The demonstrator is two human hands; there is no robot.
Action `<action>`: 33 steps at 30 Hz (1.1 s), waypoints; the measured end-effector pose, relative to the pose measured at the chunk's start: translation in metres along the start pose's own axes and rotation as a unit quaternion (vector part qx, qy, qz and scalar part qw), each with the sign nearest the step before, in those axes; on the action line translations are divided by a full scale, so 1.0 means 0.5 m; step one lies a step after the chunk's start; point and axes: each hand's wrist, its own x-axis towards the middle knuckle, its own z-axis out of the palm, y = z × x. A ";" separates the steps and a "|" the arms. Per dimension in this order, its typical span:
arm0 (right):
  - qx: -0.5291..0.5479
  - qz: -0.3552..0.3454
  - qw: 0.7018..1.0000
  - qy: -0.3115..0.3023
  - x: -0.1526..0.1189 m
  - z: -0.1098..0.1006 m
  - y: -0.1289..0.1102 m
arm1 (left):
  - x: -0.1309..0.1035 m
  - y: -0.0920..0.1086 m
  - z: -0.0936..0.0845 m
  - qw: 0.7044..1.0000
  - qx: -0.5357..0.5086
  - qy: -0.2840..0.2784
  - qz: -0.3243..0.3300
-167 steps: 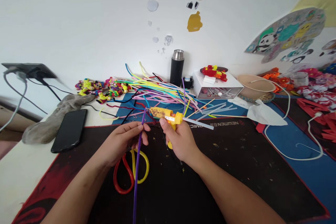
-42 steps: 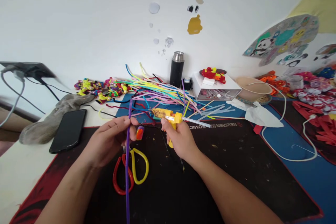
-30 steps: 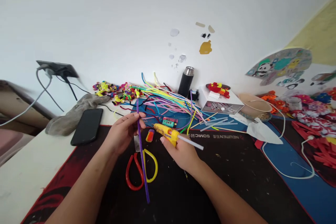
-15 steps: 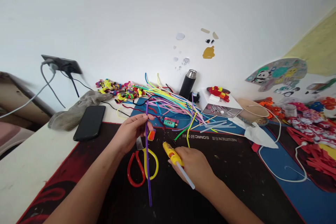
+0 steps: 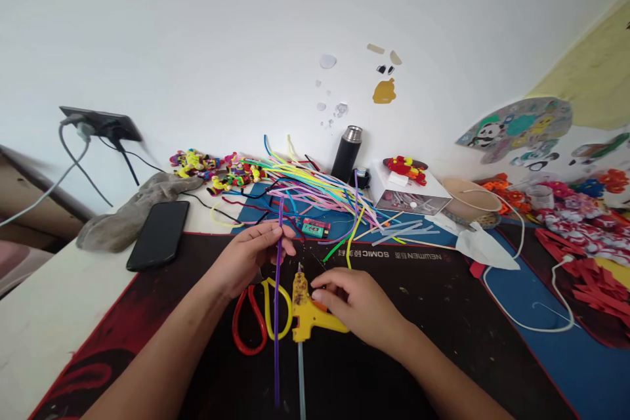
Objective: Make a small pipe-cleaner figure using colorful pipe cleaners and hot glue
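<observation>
A long purple pipe cleaner [image 5: 277, 315] stands nearly upright, pinched near its upper part between the thumb and fingers of my left hand [image 5: 260, 246]. Beside it on the black mat lies a yellow hot glue gun [image 5: 301, 305], nozzle pointing away from me, a clear glue stick [image 5: 302, 374] out of its back. My right hand [image 5: 359, 305] is just right of the glue gun, over its handle, with thumb and fingers apart and not wrapped round it. Scissors with one red and one yellow handle [image 5: 249, 321] lie under the pipe cleaner; my left hand covers their blades.
Behind my hands lies a pile of coloured pipe cleaners [image 5: 315, 187], with a teal lighter [image 5: 315, 228] before it. A black thermos [image 5: 346, 154] and a white box [image 5: 408, 190] stand near the wall. A phone [image 5: 158, 235] lies left; red strips [image 5: 598, 289] lie right.
The glue gun was in my right hand; now it rests on the mat, turned with its handle to the right, and my fingers have let go. My left hand still holds the purple pipe cleaner.
</observation>
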 end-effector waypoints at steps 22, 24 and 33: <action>0.547 0.022 0.837 -0.031 0.159 0.068 -0.088 | -0.010 -0.016 0.009 0.987 -0.123 -0.093 0.038; 0.548 0.024 0.836 -0.030 0.158 0.065 -0.094 | -0.011 -0.017 0.012 0.989 -0.116 -0.093 0.026; 0.546 0.023 0.835 0.065 0.149 0.038 -0.055 | 0.010 0.003 -0.029 0.946 0.256 0.161 0.120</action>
